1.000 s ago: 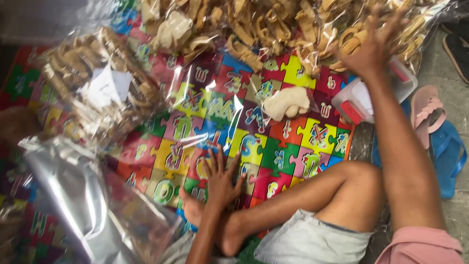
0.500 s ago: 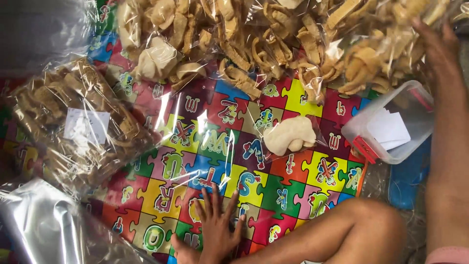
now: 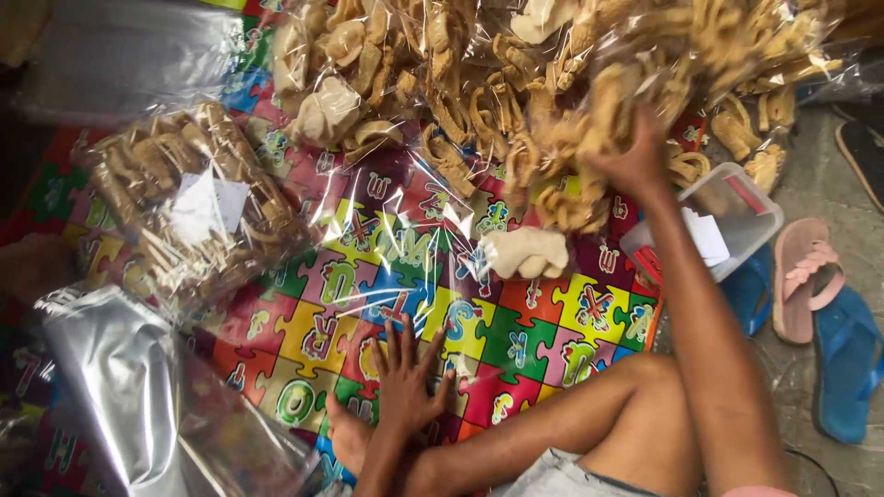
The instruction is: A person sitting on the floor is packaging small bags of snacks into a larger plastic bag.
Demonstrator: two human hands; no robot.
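My right hand point(image 3: 635, 158) reaches forward and grips a bunch of curled brown crackers point(image 3: 589, 152) from the big heap lying on clear plastic point(image 3: 479, 83). My left hand point(image 3: 405, 379) rests flat, fingers spread, on the colourful puzzle mat point(image 3: 516, 340) beside my foot. A pale loose cracker point(image 3: 527, 252) lies on the mat between the hands. A filled clear bag of crackers with a white label point(image 3: 189, 216) sits at the left.
A clear plastic box with paper slips point(image 3: 714, 230) stands right of the mat. A pink sandal point(image 3: 803, 276) and a blue sandal point(image 3: 847, 359) lie on the concrete at the right. A stack of empty clear bags point(image 3: 120, 387) lies at the lower left.
My right hand has swung left from the plastic box into the cracker heap and closed on a bunch. The view has shifted; my left hand stays flat on the mat.
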